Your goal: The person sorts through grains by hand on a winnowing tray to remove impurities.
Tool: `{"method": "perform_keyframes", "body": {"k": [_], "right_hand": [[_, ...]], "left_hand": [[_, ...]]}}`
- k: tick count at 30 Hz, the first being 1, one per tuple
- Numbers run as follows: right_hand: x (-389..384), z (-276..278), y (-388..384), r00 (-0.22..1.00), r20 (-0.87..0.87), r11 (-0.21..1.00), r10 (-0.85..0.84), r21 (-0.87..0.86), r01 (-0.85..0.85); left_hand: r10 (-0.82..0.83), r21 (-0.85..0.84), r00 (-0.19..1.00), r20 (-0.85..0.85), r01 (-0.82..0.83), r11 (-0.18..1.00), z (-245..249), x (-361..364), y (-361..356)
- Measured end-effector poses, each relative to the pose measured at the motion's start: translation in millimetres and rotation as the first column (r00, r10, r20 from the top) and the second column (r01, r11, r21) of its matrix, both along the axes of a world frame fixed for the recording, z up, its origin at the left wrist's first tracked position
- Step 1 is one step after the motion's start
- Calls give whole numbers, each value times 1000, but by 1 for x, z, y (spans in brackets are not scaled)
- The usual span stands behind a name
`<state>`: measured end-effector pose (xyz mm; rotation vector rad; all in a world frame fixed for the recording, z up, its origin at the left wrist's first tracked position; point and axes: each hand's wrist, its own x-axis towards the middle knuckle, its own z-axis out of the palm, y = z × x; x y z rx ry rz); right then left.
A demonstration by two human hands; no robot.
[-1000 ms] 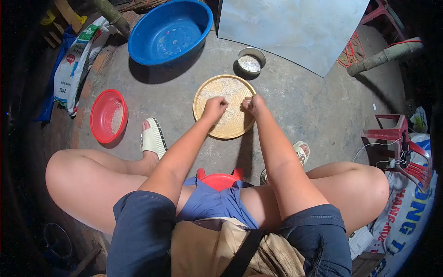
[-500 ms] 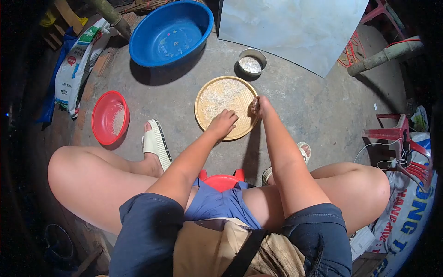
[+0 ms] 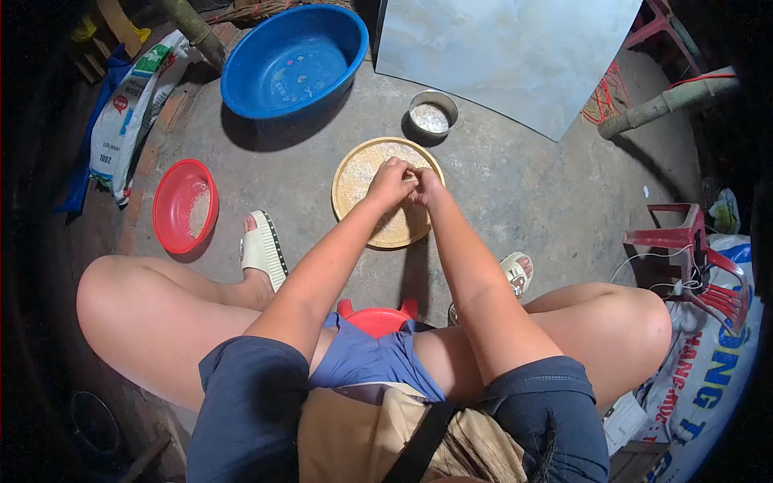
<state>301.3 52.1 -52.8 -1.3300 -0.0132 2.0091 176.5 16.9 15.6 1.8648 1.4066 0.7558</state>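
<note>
Seen from above, a seated person's two bare hands meet over a round, flat tray of woven pale bamboo point(image 3: 345, 201) that lies on the grey concrete floor point(image 3: 515, 193) just in front of their feet. The left hand point(image 3: 391, 182) has its fingers curled in and bunched together. The right hand point(image 3: 427, 187) is bunched the same way, and the fingertips of both hands touch above the far half of the tray. Whether any grain is pinched between them is too small to tell. A thin layer of pale grain point(image 3: 357, 175) covers the tray.

Both forearms reach straight forward and down from between the bare knees, converging at the wrists. The backs of the hands face up.

There is one tray. Just beyond it stands one small round metal bowl point(image 3: 431, 113) with white grain inside. Farther off to the left sits one large blue plastic basin point(image 3: 294, 60). One red plastic bowl point(image 3: 183, 206), with a little white grain in it, lies well to the left of the tray.

The person wears two white sandals, a left sandal point(image 3: 259, 244) and a right sandal point(image 3: 515, 274). They sit on a low red plastic stool point(image 3: 377, 315). A second red plastic stool point(image 3: 691, 256) stands at the right. One white printed sack point(image 3: 121, 121) lies at the upper left, and another sack with blue letters point(image 3: 708, 378) at the lower right.
</note>
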Motion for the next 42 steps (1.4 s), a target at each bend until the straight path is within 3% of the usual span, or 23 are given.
{"method": "perform_keyframes", "body": {"k": [1,2,3,5,7,9,11,12,14,15,16,18,19,21,22,24,26,29,32,35,38,40,42], "right_hand": [[-2,16,1,994,-111,1000,-21,-25,18],[-7,33,3,997,40,996,-59,-61,61],[-1,18,12,998,48,997,-52,-56,54],[17,-28,48,920,-274,959,-281,-38,281],[16,1,82,913,-205,899,-353,197,392],[6,98,77,916,-164,899,-366,190,393],[12,125,74,966,-11,964,-260,54,260],[9,132,60,941,106,944,-322,110,311],[11,79,41,661,627,911,-412,268,313],[17,57,23,406,884,973,-231,215,85],[21,42,0,52,996,991,-66,71,-110],[19,29,-39,-230,972,945,52,-123,-305],[19,25,-43,-233,971,942,55,-128,-311],[23,18,-48,-259,965,862,-40,-98,-497],[27,12,-45,-263,964,860,-38,-103,-500],[35,9,-34,-24,1000,830,-12,-4,-558],[43,13,-34,-63,997,835,-41,-1,-551],[33,43,-45,-70,995,870,-70,26,-492],[18,30,-43,-108,921,826,-375,279,-491],[-18,42,-42,89,946,766,-311,305,-566],[-26,19,-28,122,870,689,-478,458,-561],[-4,48,-32,128,886,721,-446,441,-534],[32,39,-27,112,918,810,-379,388,-440]], "left_hand": [[7,4,1000,6,-7,1000,0,0,-2],[67,88,998,-10,-66,994,0,-2,-3],[129,172,991,-19,-124,977,0,-5,-3],[179,212,984,-3,-174,962,-6,-16,-1],[310,27,950,45,-311,950,-20,-28,5],[382,18,924,33,-382,924,-34,-38,9],[420,29,905,71,-423,906,-45,-46,10],[454,-11,888,71,-455,891,-41,-48,5],[491,-46,868,71,-489,871,-33,-57,-2],[528,-21,848,-40,-529,848,-34,-63,-6],[559,6,815,-151,-565,825,-36,-70,-12],[611,94,757,-232,-608,789,-42,-82,-24],[656,186,692,-302,-632,752,-46,-86,-30],[640,129,676,-366,-644,754,-51,-91,-38],[634,52,689,-350,-662,748,-55,-91,-41],[629,-23,702,-334,-673,739,-52,-91,-41],[627,-190,720,-299,-688,700,-43,-85,-35],[623,-77,756,-202,-646,759,-31,-77,-25],[642,-28,749,-164,-654,756,-33,-100,-21],[705,-24,695,-141,-715,699,-49,-147,-26],[743,-70,655,-137,-755,652,-39,-158,-33],[735,-146,672,-92,-739,658,-41,-135,-22],[706,-56,706,-52,-708,704,-23,-96,-12]]}}
